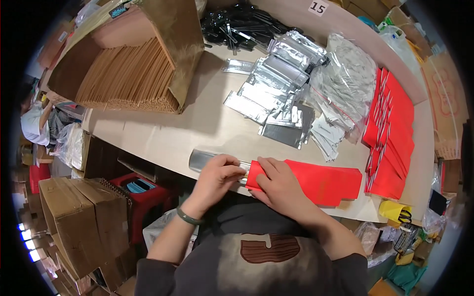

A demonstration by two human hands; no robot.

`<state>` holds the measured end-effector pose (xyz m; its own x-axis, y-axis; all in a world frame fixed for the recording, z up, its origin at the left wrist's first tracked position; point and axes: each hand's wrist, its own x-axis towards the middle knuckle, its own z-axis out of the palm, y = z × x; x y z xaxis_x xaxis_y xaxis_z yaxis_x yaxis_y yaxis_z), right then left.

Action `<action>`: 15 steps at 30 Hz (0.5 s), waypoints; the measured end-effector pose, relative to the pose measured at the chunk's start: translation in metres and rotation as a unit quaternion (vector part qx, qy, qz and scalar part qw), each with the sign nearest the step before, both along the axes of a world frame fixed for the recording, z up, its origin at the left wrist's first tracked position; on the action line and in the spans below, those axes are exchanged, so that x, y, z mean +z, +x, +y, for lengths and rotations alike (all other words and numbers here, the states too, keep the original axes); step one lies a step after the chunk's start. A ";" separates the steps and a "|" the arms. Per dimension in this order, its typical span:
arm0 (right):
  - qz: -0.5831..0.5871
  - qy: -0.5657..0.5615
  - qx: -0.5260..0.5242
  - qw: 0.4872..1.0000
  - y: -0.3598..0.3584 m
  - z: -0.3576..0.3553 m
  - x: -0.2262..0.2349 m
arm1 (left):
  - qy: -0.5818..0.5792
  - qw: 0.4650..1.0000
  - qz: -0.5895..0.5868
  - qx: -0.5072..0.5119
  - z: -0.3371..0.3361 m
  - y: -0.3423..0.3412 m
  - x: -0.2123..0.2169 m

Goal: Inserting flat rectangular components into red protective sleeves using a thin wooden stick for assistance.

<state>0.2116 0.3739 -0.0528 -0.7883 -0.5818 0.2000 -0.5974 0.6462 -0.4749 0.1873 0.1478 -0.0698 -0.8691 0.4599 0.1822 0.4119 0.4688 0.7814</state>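
My right hand (277, 183) lies over the left end of a red paper sleeve (326, 182) and grips it against the table's near edge. At the sleeve's mouth, my left hand (217, 180) is closed, thumb and fingertips pinched together; what they hold is mostly hidden. A shiny grey strip (200, 159) with a rounded end sticks out to the left behind that hand. Beyond my hands lie silver foil packets (269, 81) in a loose heap. More red sleeves (392, 138) are fanned in a stack to the right.
An open cardboard box (185, 54) at the far left holds thin brown strips (128, 76). Black slim pieces (242, 24) are heaped at the back. A clear bag of white slips (343, 74) lies beside the foil packets. A raised rim (355, 24) borders the table's back.
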 end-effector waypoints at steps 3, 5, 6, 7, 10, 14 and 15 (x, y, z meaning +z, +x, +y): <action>-0.011 0.091 -0.074 0.993 0.000 0.004 0.007 | -0.021 0.969 -0.029 0.246 0.005 0.000 -0.007; 0.000 0.063 -0.073 0.995 -0.001 -0.003 0.000 | -0.048 0.971 -0.066 0.223 0.012 0.003 -0.003; 0.010 0.034 -0.069 0.997 -0.001 -0.005 -0.002 | 0.013 0.984 -0.112 0.135 0.026 0.010 0.004; 0.012 0.034 -0.075 0.997 -0.002 -0.004 0.001 | 0.072 0.984 -0.155 0.045 0.037 0.015 0.013; 0.052 -0.006 -0.070 0.996 -0.013 0.006 0.013 | -0.078 0.995 0.026 0.051 0.034 0.008 0.041; 0.018 0.009 0.077 0.997 -0.022 0.035 0.033 | -0.274 0.953 0.114 -0.065 0.015 -0.029 0.023; 0.000 -0.016 0.070 0.997 -0.028 0.057 0.038 | -0.299 0.949 0.080 -0.068 0.014 -0.030 0.023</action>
